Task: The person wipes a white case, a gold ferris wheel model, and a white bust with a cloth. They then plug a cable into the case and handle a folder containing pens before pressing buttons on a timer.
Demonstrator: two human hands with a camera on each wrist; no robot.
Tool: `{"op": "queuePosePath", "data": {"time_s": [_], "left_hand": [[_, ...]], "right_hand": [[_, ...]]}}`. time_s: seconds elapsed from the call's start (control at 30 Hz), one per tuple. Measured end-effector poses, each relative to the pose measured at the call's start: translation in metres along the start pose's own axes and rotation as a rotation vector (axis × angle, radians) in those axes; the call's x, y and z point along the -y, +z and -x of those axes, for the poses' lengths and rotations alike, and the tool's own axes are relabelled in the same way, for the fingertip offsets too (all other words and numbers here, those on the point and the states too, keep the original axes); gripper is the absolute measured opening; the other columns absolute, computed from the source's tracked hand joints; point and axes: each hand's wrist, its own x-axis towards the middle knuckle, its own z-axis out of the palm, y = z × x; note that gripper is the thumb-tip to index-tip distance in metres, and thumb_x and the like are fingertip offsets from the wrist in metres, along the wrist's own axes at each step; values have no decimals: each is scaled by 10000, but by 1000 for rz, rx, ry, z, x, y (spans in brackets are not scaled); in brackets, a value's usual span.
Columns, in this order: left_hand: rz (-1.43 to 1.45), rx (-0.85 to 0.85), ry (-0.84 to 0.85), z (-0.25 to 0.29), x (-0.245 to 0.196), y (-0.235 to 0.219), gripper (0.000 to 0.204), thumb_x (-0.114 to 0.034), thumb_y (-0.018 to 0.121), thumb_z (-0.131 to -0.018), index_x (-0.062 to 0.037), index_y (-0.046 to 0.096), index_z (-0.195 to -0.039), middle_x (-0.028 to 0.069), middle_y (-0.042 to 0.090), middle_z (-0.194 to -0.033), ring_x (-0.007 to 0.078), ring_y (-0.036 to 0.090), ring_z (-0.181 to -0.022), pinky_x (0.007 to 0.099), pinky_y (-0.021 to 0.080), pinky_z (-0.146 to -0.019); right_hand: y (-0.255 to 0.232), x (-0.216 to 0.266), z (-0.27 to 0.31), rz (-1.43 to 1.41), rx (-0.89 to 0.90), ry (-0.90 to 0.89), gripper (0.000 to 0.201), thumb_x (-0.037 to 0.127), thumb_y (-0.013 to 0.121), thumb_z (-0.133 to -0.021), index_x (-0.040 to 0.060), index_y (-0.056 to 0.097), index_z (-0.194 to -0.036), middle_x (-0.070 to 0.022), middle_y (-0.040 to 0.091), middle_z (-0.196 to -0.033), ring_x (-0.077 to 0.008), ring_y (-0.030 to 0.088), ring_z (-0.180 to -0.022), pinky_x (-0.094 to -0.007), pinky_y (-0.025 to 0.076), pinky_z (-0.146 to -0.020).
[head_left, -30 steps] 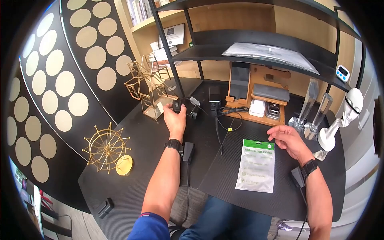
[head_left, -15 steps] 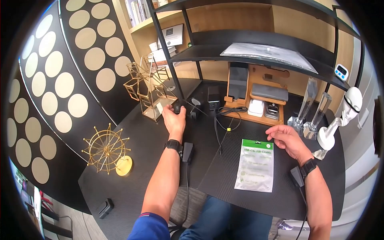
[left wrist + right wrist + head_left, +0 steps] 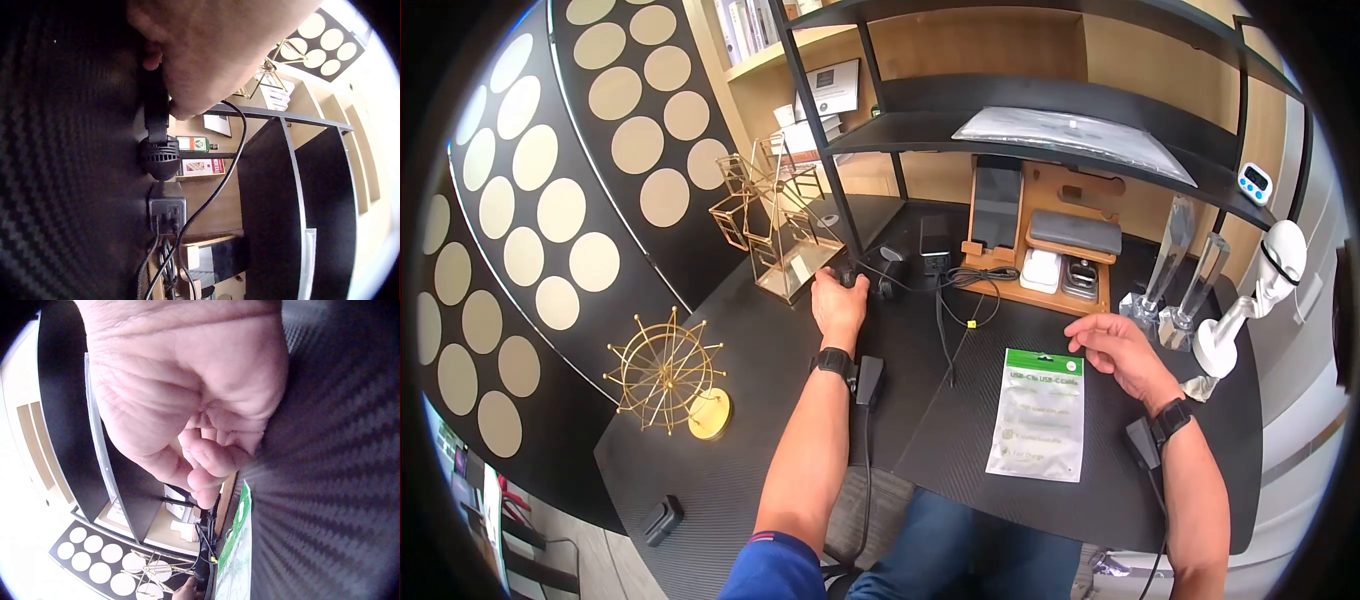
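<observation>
My left hand (image 3: 838,306) grips a small black device (image 3: 156,103) at the far left of the desk, beside the gold geometric ornament. In the left wrist view, a black rounded piece with slots (image 3: 160,159) lines up with the far end of the device; my fingers hide much of the grip. A round-headed black piece (image 3: 891,268) stands just right of this hand in the head view. My right hand (image 3: 1122,352) rests by the desk's right side with fingers loosely bent and nothing in them. Close to its fingertips lies a green-and-white USB-C cable pouch (image 3: 1038,420).
A black power block (image 3: 935,240) with cables (image 3: 980,275) lies at the back. Behind stand a wooden charging stand (image 3: 1060,285), crystal trophies (image 3: 1175,260) and a white jointed stand (image 3: 1220,340). The gold geometric ornament (image 3: 775,225) and gold wheel (image 3: 668,372) are left; a shelf overhangs.
My left hand has lowered and tilted the black device slightly, so less of it shows past the fingers. The right hand and the pouch stay nearly where they were.
</observation>
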Motion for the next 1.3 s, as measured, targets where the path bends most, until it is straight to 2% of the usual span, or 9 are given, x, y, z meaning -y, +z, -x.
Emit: {"op": "queuePosePath", "data": {"time_s": [0.17, 0.37, 0.6, 0.67, 0.87, 0.93, 1.0, 1.13, 1.3], "left_hand": [[-7, 0, 10, 1, -4, -5, 680, -399, 829, -851, 24, 614, -1338, 198, 726, -1229, 345, 695, -1175, 441, 536, -1025], [157, 63, 44, 4, -7, -5, 563, -270, 777, -913, 45, 589, -1340, 205, 741, -1121, 384, 703, -1116, 466, 540, -1012], [207, 85, 23, 2, -11, -8, 473, -143, 694, -906, 47, 592, -1327, 208, 726, -1166, 386, 692, -1135, 461, 536, -1026], [233, -108, 72, 3, -19, -12, 477, -116, 673, -891, 51, 580, -1328, 214, 682, -1220, 386, 661, -1173, 465, 518, -1044], [330, -211, 135, -8, -52, -45, 528, -74, 656, -875, 63, 525, -1368, 245, 569, -1319, 416, 582, -1241, 486, 466, -1078], [119, -432, 310, -19, -59, -58, 522, -104, 680, -873, 39, 537, -1354, 224, 571, -1305, 393, 599, -1211, 476, 474, -1077], [76, -459, 384, -29, -71, -83, 544, -94, 684, -840, 41, 537, -1347, 243, 554, -1344, 429, 535, -1300, 509, 434, -1128], [-179, -390, 367, -59, -70, -119, 671, -118, 701, -851, 53, 486, -1463, 258, 494, -1537, 409, 428, -1489, 503, 368, -1223], [-431, -266, 312, -76, -46, -132, 753, -173, 716, -874, 40, 423, -1534, 245, 426, -1635, 344, 359, -1571, 482, 318, -1271]], "right_hand": [[1, 0, 1, 7, -6, 3, 191, 77, 651, -1037, 0, 745, -1185, -50, 739, -969, -23, 498, -627, -187, 359, -528], [2, 3, 0, 17, -6, 3, 192, 84, 652, -1037, 2, 745, -1185, -45, 740, -968, -24, 496, -624, -189, 361, -528], [1, 0, 0, 32, 4, 0, 187, 69, 649, -1030, 6, 750, -1174, -45, 747, -965, -23, 513, -630, -182, 376, -534], [1, 1, 0, 39, 8, -7, 187, 66, 648, -1026, 10, 754, -1169, -41, 748, -960, -21, 525, -644, -182, 383, -537], [0, -1, 0, 56, 10, -3, 191, 76, 649, -1023, 24, 762, -1168, -22, 752, -967, -22, 532, -664, -183, 385, -547], [2, 1, 1, 55, 19, -6, 192, 84, 647, -1025, 28, 763, -1167, -13, 751, -965, -21, 532, -670, -184, 385, -554], [2, 1, 2, 62, 19, -20, 187, 90, 650, -1026, 28, 763, -1161, -11, 750, -962, -22, 537, -681, -182, 387, -561], [-1, -3, 0, 43, 34, -42, 185, 93, 650, -1026, 28, 763, -1157, -11, 751, -966, -25, 542, -690, -183, 391, -564], [-5, -7, -3, 73, 36, -43, 184, 95, 654, -1016, 37, 763, -1152, -13, 757, -977, -32, 565, -706, -188, 414, -576]]}}
